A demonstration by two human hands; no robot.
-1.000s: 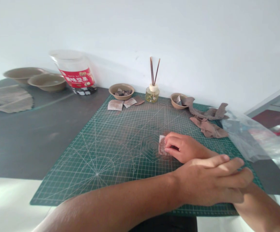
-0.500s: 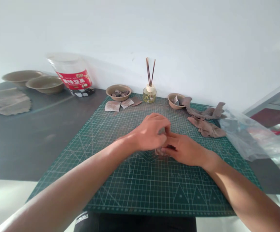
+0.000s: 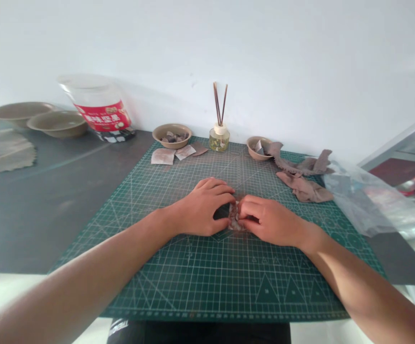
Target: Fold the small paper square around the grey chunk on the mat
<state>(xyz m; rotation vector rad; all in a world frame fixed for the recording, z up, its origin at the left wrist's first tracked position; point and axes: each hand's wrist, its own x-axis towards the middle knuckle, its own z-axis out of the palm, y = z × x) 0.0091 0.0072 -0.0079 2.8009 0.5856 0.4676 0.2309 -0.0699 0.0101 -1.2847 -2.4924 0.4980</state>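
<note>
A small square piece (image 3: pixel 234 220), mottled brown and whitish, lies flat on the green cutting mat (image 3: pixel 193 282). My left hand (image 3: pixel 207 208) is at its left side, thumb at the lower corner and fingertips at the upper one, with mat showing in the gap between them. From the right, my right hand (image 3: pixel 270 219) presses bent fingers and thumb together on the piece's right part. Those fingertips cover some of it, so what it is made of cannot be made out.
Behind are a bowl of dark scraps (image 3: pixel 172 135), cut squares (image 3: pixel 163 156), a reed diffuser (image 3: pixel 219 138) and a smaller bowl (image 3: pixel 254 153). Brown cloth scraps (image 3: pixel 306 188) and a plastic bag (image 3: pixel 358 200) lie right. Left stand a clear jar (image 3: pixel 103 114) and bowls (image 3: pixel 59 125).
My left hand has come down and left from above the right fingers to the piece's left edge. More of the piece shows. My right hand stays nearly in place; the view shifts slightly.
</note>
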